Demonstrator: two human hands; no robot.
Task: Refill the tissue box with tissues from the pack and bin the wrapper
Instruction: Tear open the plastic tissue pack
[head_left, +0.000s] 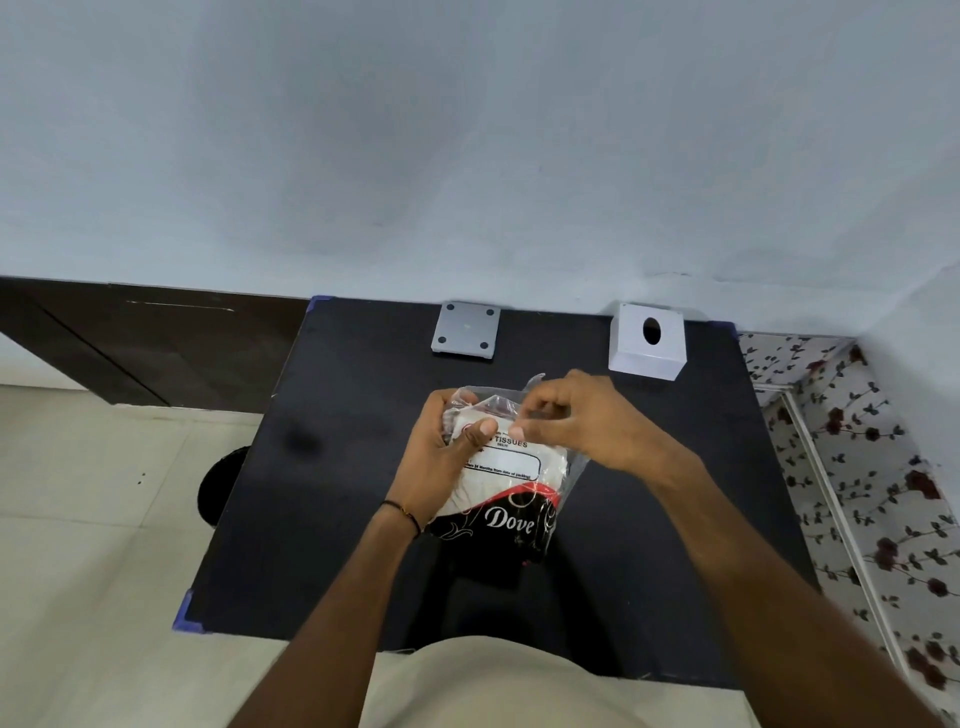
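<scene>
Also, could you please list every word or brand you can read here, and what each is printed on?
"Dove": black lower end of the tissue pack.
"TISSUES": the pack's white label.
"24 Months from date of packing": small print on that label, start hidden behind the left hand.
Other small print: too small to read.
The tissue box: no text.

likely a room in a home, maybe a bedroom. pale blue painted wall (467, 130), cream floor tiles (78, 519), dark brown skirting (130, 343). floral-print fabric (883, 493) at the right edge, bedding or mattress, can't tell which. small black bench (322, 493) with blue corner guards (188, 613) against the wall, white tissue box (648, 343) on it.
</scene>
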